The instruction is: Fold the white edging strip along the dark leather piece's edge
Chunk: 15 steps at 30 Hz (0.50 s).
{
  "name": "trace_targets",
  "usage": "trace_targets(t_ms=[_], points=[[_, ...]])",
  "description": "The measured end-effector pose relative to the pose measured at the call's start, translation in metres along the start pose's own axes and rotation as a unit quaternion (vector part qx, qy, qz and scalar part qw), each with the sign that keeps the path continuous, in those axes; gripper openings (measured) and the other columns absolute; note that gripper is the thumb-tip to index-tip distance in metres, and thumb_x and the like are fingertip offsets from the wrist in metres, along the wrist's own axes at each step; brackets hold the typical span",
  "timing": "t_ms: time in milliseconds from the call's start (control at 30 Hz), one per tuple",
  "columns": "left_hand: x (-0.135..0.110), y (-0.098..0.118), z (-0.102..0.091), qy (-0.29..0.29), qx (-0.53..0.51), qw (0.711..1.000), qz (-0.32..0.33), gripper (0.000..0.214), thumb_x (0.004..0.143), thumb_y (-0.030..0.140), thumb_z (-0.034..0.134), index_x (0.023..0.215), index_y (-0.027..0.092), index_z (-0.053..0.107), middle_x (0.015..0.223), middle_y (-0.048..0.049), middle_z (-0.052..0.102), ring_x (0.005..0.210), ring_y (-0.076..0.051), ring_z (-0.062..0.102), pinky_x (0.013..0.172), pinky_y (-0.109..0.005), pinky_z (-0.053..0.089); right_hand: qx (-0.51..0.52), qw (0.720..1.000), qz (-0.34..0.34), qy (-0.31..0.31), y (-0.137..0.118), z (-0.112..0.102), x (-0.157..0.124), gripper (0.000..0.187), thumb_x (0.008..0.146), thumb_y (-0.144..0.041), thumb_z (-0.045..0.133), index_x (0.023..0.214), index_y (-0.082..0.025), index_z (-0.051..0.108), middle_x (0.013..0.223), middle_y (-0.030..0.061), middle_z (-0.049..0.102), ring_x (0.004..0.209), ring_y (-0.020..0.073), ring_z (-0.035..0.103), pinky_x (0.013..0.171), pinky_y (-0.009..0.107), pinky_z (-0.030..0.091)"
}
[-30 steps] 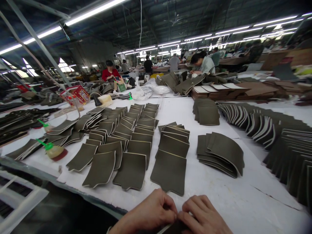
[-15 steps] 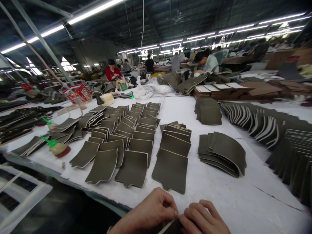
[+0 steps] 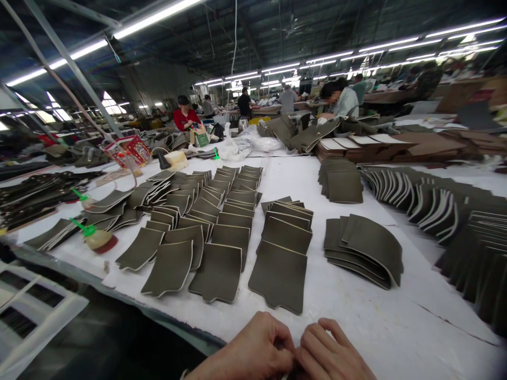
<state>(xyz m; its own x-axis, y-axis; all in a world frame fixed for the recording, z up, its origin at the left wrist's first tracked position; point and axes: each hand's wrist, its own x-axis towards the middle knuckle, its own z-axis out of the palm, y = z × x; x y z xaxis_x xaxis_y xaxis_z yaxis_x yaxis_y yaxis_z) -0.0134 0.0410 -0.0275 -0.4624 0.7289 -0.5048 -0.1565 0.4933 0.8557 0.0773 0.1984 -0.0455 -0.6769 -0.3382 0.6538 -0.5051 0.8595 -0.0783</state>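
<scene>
At the bottom edge of the head view, my left hand (image 3: 261, 348) and my right hand (image 3: 330, 351) meet with fingertips close together. Both are closed on a dark olive leather piece, of which only a sliver shows below the fingers; the rest is hidden or out of frame. Just beyond my hands lies a row of overlapping olive leather pieces (image 3: 277, 277) with pale cut edges and a small tab at the near end. To the right of that row rests a curved stack of similar pieces (image 3: 366, 245).
More overlapping rows of leather pieces (image 3: 216, 272) cover the white-topped table (image 3: 293, 184). Green-tipped glue bottles (image 3: 97, 239) stand at the left. Fanned leather pieces (image 3: 475, 264) line the right side. A white rack (image 3: 39, 311) is at lower left. Several people work farther back.
My hands have come closer together and moved slightly up and right, and less of the leather piece shows below them. The whole view has shifted a little. The laid-out rows look unchanged.
</scene>
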Motion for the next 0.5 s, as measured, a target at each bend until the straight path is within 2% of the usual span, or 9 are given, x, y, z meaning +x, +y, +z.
trace_targets(t_ms=[133, 267, 400, 500], points=[[-0.0012, 0.0005, -0.0005, 0.015, 0.046, 0.999, 0.019, 0.021, 0.053, 0.014, 0.050, 0.064, 0.012, 0.068, 0.052, 0.0035, 0.053, 0.051, -0.011, 0.045, 0.044, -0.021, 0.026, 0.010, 1.000, 0.000, -0.006, 0.0023, 0.0033, -0.0011, 0.033, 0.099, -0.010, 0.036, 0.072, -0.022, 0.051, 0.063, -0.0036, 0.052, 0.061, 0.0161, 0.048, 0.074, 0.033, 0.037], [-0.0016, -0.0004, -0.0014, 0.029, 0.083, 0.995, 0.043, 0.023, 0.060, 0.014, 0.053, 0.069, 0.011, 0.073, 0.055, 0.0042, 0.052, 0.055, -0.011, 0.043, 0.047, -0.021, 0.027, 0.046, 0.999, 0.020, -0.008, 0.0046, 0.0035, 0.0006, 0.031, 0.102, -0.022, 0.040, 0.073, -0.022, 0.052, 0.067, -0.0027, 0.056, 0.066, 0.0168, 0.050, 0.069, 0.033, 0.036], [-0.0024, 0.0037, 0.0021, 0.041, 0.141, 0.987, 0.063, 0.019, 0.059, 0.012, 0.052, 0.062, 0.012, 0.071, 0.051, 0.0050, 0.045, 0.056, -0.011, 0.043, 0.048, -0.022, 0.025, 0.042, 0.999, 0.012, -0.011, 0.0060, 0.0086, -0.0003, 0.035, 0.104, -0.027, 0.040, 0.071, -0.021, 0.052, 0.069, -0.0019, 0.056, 0.068, 0.0170, 0.050, 0.070, 0.033, 0.037], [-0.0043, 0.0081, 0.0007, 0.055, 0.219, 0.971, 0.073, 0.016, 0.065, 0.015, 0.051, 0.059, 0.014, 0.067, 0.051, 0.0033, 0.045, 0.056, -0.012, 0.042, 0.049, -0.024, 0.023, 0.043, 0.998, 0.008, -0.036, 0.0034, 0.0098, -0.0024, 0.036, 0.104, -0.033, 0.041, 0.072, -0.021, 0.052, 0.070, -0.0015, 0.056, 0.068, 0.0174, 0.050, 0.067, 0.032, 0.038]])
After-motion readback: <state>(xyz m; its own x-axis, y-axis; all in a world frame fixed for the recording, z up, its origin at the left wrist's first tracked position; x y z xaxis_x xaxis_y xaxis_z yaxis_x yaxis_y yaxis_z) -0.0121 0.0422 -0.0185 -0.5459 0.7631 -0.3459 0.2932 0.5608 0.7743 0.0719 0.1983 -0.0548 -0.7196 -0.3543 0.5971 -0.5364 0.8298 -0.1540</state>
